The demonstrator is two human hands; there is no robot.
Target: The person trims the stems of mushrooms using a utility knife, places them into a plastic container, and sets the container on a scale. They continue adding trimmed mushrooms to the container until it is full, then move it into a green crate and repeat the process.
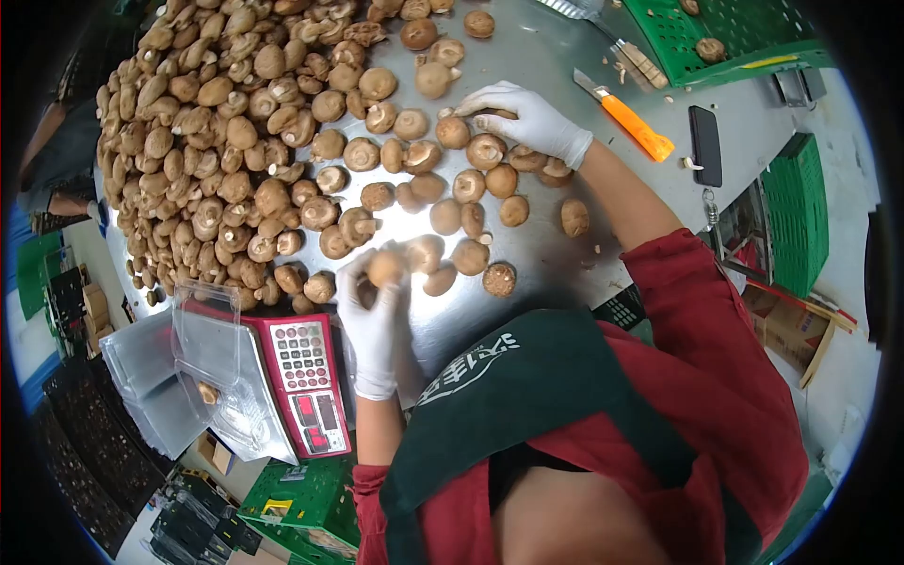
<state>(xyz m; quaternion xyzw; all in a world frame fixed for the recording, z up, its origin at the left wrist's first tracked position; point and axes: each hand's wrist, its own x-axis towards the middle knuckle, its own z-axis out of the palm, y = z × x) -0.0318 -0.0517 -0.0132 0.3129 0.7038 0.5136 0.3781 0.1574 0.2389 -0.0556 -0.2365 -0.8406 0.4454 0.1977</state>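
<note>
Left hand (pixel 369 315) clasps one mushroom (pixel 386 266) near the counter's (pixel 556 47) front edge; right hand (pixel 527 118) curls over loose mushrooms (pixel 485 151), grasp unclear. A careless sweep could roll strays off that edge

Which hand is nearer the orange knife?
Right. The right hand rests on mushrooms beside the knife; the left hand holds a mushroom far off, by the scale.

A heap of mushrooms (pixel 217 141) is spread over the left and far part of the bench (pixel 546 252), a scale (pixel 306 381) bearing a tray (pixel 212 363) is set at its near left edge, and a knife (pixel 626 115), a phone (pixel 705 144) and a crate (pixel 749 26) are laid at the far right.
</note>
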